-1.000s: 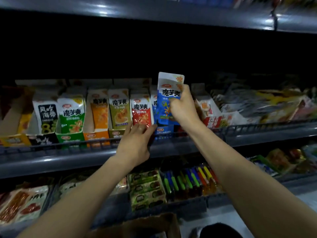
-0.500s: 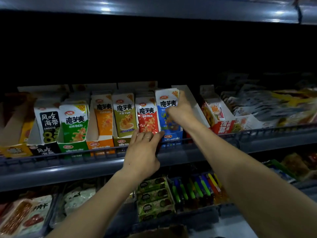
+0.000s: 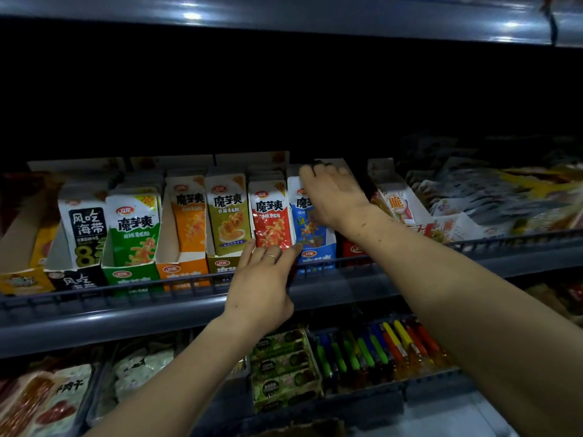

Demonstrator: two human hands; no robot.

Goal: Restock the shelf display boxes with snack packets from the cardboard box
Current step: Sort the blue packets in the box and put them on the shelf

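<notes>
Blue snack packets [image 3: 307,230] sit upright in the blue display box [image 3: 317,252] on the middle shelf [image 3: 94,313], sixth slot from the left, just right of the red display box [image 3: 271,216].

My right hand [image 3: 334,197] lies over the top edge of the front blue packet, fingers curled down behind it and pressing the stack into the box. My left hand [image 3: 263,279] is at the shelf's wire rail [image 3: 157,288], fingers straight and together, tips touching the bottom of the red packets [image 3: 272,227] and the blue box's front corner. It grips nothing, just steadies.

Orientation: blue packet's long axis is vertical, printed face toward me, top seal up, leaning back slightly like its neighbours. Box runs front to back into the shelf.

Risks:
- Pushing down too hard on the top seal could buckle or crease the front packet, since it's thin and unsupported at the front.
- If I let go before the stack is seated, the front packet could tip forward over the box's low lip and the rail.
- My right forearm crosses close to the box with red print [image 3: 399,206] next door, so pulling out carelessly could drag it.
- Left fingertips could nudge the red packets out of line.

Cardboard supply box isn't clearly visible from here.
</notes>
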